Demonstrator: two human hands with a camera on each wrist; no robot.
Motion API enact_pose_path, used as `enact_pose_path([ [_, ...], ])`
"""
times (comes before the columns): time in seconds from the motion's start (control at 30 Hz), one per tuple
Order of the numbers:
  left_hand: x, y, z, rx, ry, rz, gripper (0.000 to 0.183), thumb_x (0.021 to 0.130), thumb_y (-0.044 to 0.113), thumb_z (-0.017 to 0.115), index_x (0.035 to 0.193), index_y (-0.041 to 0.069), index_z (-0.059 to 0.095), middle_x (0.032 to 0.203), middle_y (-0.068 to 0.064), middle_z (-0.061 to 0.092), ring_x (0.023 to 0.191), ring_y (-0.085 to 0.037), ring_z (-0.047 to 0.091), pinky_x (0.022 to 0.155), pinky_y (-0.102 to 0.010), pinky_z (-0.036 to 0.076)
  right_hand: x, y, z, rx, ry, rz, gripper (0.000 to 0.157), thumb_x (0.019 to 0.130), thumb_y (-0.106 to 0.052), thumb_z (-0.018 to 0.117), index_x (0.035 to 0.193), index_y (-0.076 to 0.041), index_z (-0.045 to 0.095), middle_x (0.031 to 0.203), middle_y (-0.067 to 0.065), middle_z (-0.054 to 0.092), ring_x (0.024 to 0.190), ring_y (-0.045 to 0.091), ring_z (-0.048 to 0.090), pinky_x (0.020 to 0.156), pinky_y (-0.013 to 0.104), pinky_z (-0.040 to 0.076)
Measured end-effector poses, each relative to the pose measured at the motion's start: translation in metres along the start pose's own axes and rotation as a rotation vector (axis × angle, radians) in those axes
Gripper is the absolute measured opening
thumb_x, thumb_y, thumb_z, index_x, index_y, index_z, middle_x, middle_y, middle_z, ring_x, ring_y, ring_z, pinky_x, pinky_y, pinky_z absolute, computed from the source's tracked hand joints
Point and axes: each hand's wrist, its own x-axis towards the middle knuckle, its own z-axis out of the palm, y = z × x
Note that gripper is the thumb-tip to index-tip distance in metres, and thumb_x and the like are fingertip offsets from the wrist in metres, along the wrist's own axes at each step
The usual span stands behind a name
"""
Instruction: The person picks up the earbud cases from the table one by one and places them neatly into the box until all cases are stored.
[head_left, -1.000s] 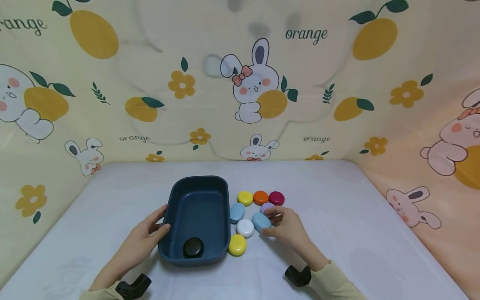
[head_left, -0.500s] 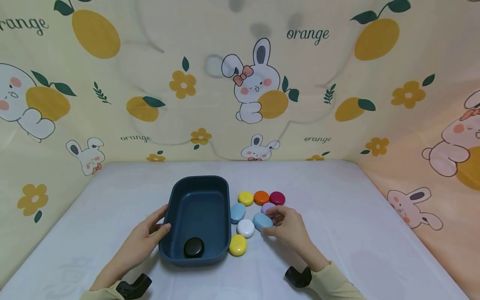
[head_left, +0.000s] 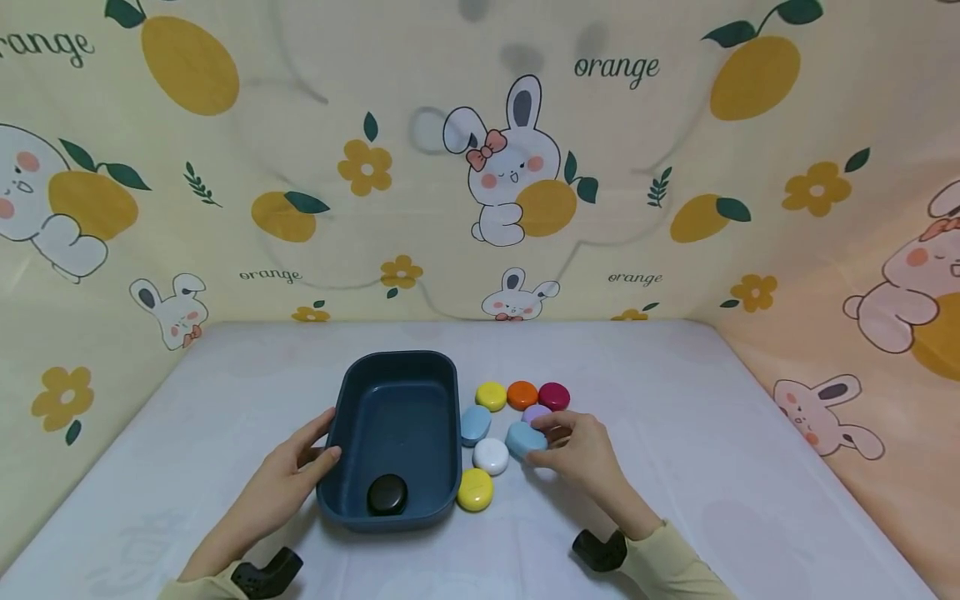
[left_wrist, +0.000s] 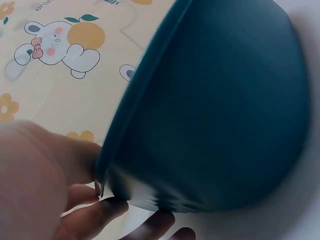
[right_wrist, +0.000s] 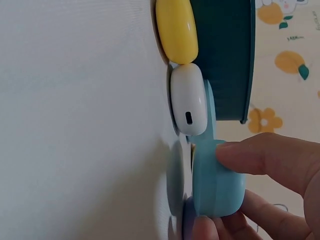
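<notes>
My right hand (head_left: 581, 450) pinches a light blue oval piece (head_left: 527, 440) between thumb and fingers, at the right of the group. In the right wrist view the piece (right_wrist: 215, 180) shows a seam along its side and stands just off the white cloth. My left hand (head_left: 288, 467) holds the left rim of a dark blue rectangular bin (head_left: 459, 417), thumb at the rim; in the left wrist view the fingers (left_wrist: 95, 215) lie along the outer wall. A round black piece (head_left: 387, 495) lies inside the bin, near its front end.
Around the held piece lie a white piece (head_left: 491, 457), a purple one (head_left: 535, 413), another light blue one (head_left: 476, 425) and a yellow one (head_left: 476, 490) beside the bin. Farther back are yellow (head_left: 491, 396), orange (head_left: 522, 395) and dark red (head_left: 554, 396) pieces.
The light blue oval piece has risen slightly and tilted in my right hand, showing more of its side. My left hand and the bin stay as they were.
</notes>
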Motion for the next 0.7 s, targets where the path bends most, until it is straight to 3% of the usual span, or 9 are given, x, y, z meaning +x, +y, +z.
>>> enact_pose_path([
  [0.3,-0.002,0.0,0.0,-0.01,-0.003,0.003,0.064,0.103,0.029,0.054,0.155,0.005,0.025,0.153,-0.024,0.031,0.127,-0.04,0.049,0.099,-0.052,0.045,-0.001,-0.005,-0.002,0.013,0.003,0.011,0.035,0.069,-0.011,0.09,0.101,-0.008,0.075,0.089,0.001,0.067,0.08,0.018,0.062,0.076,0.035,0.057],
  [0.57,0.0,0.0,0.001,-0.014,0.011,0.009,0.064,0.103,0.03,0.054,0.156,0.007,0.026,0.153,-0.023,0.032,0.128,-0.042,0.047,0.1,-0.053,0.043,-0.007,-0.021,-0.007,0.128,-0.002,0.005,0.035,0.07,-0.008,0.089,0.102,-0.007,0.075,0.094,0.005,0.067,0.081,0.02,0.066,0.081,0.037,0.057],
  [0.7,0.0,-0.002,0.002,-0.013,0.014,0.0,0.062,0.104,0.028,0.054,0.156,0.007,0.026,0.153,-0.023,0.032,0.128,-0.042,0.047,0.099,-0.053,0.043,-0.012,-0.031,-0.004,0.178,-0.044,-0.009,0.032,0.071,-0.007,0.088,0.1,-0.01,0.076,0.097,0.004,0.068,0.083,0.02,0.067,0.081,0.037,0.057],
])
